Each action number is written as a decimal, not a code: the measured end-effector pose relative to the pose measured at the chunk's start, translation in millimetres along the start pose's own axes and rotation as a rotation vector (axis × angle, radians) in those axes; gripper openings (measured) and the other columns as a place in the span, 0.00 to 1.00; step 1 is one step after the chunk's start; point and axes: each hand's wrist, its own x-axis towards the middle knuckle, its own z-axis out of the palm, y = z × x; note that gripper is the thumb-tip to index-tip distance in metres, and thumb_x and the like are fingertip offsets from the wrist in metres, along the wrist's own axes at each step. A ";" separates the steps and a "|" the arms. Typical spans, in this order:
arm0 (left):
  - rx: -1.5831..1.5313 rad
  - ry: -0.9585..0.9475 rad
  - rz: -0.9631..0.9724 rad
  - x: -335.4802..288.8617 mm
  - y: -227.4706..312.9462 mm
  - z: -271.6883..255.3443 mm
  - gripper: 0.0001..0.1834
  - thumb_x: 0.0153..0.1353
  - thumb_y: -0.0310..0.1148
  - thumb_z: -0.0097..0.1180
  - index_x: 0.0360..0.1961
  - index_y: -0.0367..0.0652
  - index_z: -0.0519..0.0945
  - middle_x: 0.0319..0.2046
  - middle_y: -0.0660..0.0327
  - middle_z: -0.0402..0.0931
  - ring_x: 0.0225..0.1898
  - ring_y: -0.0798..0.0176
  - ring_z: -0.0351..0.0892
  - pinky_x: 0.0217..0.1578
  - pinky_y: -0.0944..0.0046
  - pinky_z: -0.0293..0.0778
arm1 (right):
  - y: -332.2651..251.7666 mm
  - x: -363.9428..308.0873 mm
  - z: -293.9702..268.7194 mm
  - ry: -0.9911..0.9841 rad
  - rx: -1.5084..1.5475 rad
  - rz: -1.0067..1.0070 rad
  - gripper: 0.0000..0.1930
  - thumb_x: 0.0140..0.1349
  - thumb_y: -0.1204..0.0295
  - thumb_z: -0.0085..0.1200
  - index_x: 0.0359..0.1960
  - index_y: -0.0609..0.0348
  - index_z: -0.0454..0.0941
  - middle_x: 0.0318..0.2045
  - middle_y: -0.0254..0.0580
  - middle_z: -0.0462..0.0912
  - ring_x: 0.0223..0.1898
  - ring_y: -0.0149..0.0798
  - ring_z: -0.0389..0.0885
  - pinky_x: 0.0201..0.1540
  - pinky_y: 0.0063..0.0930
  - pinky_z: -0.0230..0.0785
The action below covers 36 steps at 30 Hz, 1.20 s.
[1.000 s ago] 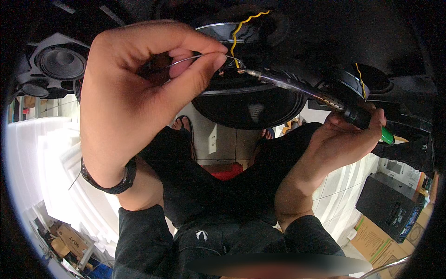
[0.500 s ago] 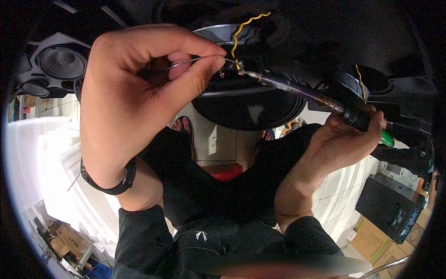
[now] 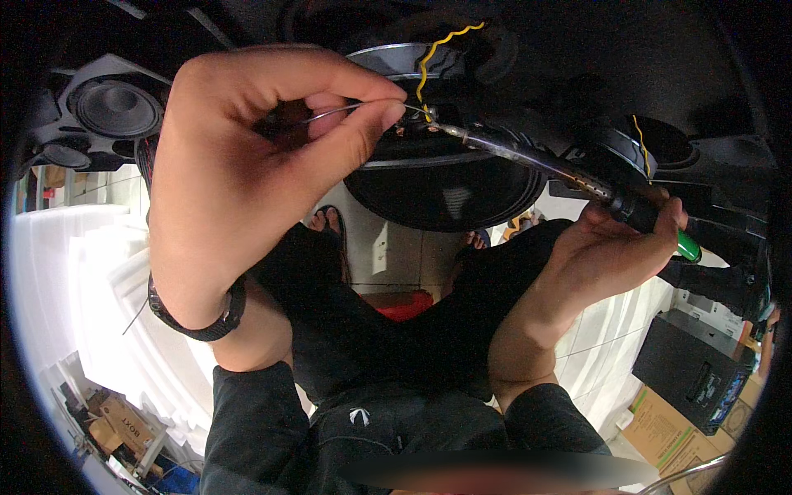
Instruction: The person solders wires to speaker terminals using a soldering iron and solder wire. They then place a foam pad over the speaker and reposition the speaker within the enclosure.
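My left hand (image 3: pixel 247 181) is raised close to the camera, thumb and forefinger pinched shut on a thin silvery wire (image 3: pixel 346 110) that runs right from the fingertips toward the joint. The other fingers curl loosely into the palm, and a black wristband (image 3: pixel 194 318) sits on that wrist. My right hand (image 3: pixel 606 256) is lower and to the right, fingers wrapped closed around the dark grip of a soldering iron (image 3: pixel 536 161); its green end (image 3: pixel 687 245) pokes out past my knuckles, and its metal shaft slants up and left. The tip meets the wire's end just beside the lower end of a wavy yellow lead (image 3: pixel 437 54), at the rim of a large black speaker (image 3: pixel 445 177) that fills the middle of the view. I cannot tell whether the tip actually touches the terminal or only sits against the wire. A second yellow lead (image 3: pixel 639 144) shows on another dark driver behind my right hand. At upper left, a grey speaker cone (image 3: pixel 115 107) sits in a pale housing, well apart from the work. Below the speaker I see my dark trousers and sleeves, a red object (image 3: pixel 404 304) on the tiled floor between my legs, a black box (image 3: pixel 701 375) at lower right, and cardboard cartons (image 3: pixel 668 429) beside it.
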 end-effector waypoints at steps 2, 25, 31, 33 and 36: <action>-0.006 0.000 -0.013 -0.2 0.0 0.6 0.08 0.60 0.21 0.67 0.41 0.37 0.89 0.32 0.63 0.86 0.34 0.76 0.79 0.36 0.74 0.73 | -1.4 0.0 0.9 0.006 -0.023 0.004 0.10 0.69 0.61 0.47 0.32 0.52 0.70 0.25 0.38 0.79 0.18 0.34 0.79 0.14 0.26 0.73; -0.085 -0.044 -0.021 -2.5 -2.2 1.1 0.10 0.60 0.20 0.67 0.43 0.35 0.88 0.36 0.59 0.87 0.38 0.73 0.83 0.40 0.73 0.76 | 3.0 2.2 2.1 0.059 0.017 -0.048 0.12 0.68 0.61 0.49 0.30 0.53 0.70 0.25 0.39 0.79 0.17 0.34 0.78 0.14 0.24 0.72; -0.065 -0.029 -0.027 -1.6 -2.3 2.6 0.09 0.59 0.20 0.67 0.42 0.35 0.88 0.36 0.59 0.88 0.38 0.73 0.83 0.40 0.73 0.76 | -0.8 2.2 -15.6 -0.211 0.132 0.006 0.12 0.71 0.62 0.47 0.42 0.55 0.77 0.32 0.39 0.85 0.30 0.31 0.88 0.33 0.27 0.87; -0.024 -0.025 -0.027 -1.4 -1.0 2.5 0.09 0.59 0.20 0.67 0.42 0.35 0.88 0.36 0.59 0.87 0.38 0.73 0.83 0.40 0.73 0.76 | -1.3 2.1 -17.8 -0.204 0.137 0.004 0.12 0.71 0.62 0.47 0.42 0.56 0.77 0.32 0.40 0.85 0.30 0.31 0.88 0.32 0.25 0.87; 0.001 -0.040 -0.051 -2.4 2.2 1.7 0.09 0.59 0.20 0.67 0.42 0.36 0.88 0.35 0.59 0.87 0.37 0.73 0.83 0.40 0.73 0.76 | -1.7 0.8 -16.0 -0.188 0.129 0.010 0.12 0.71 0.62 0.47 0.42 0.56 0.78 0.32 0.40 0.85 0.28 0.30 0.87 0.29 0.22 0.85</action>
